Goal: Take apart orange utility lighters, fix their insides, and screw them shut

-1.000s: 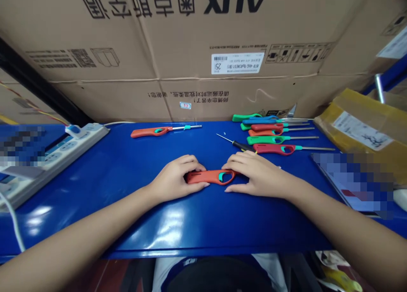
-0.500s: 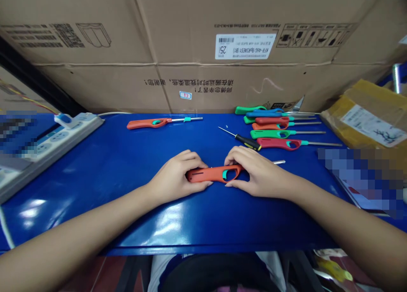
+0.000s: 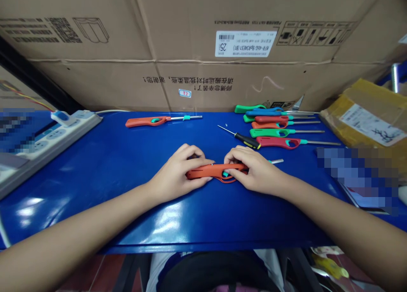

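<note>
Between my two hands lies an orange gas lighter (image 3: 208,171) with a long metal tube, its handle toward the left. My left hand (image 3: 178,169) is closed around the handle's end, thumb below and fingers above. My right hand (image 3: 254,167) pinches it at the trigger guard, thumb close to the turquoise trigger. The lighter's casing looks split there, with a thin orange loop showing below. Past my right hand the metal tip (image 3: 277,161) sticks out. A black and yellow screwdriver (image 3: 247,140) lies just beyond, with tiny bits by its blade.
Another orange lighter (image 3: 148,121) lies at the back left. Several coloured lighters (image 3: 276,142) are piled at the back right, beside a taped yellow package (image 3: 365,118). A white power strip (image 3: 51,141) stands left. A large cardboard box (image 3: 190,46) walls off the back.
The lighter has rolled slightly in my hands, so the thin loop now shows below the guard. My right thumb has moved up onto the trigger area, and my left fingers have shifted along the handle.
</note>
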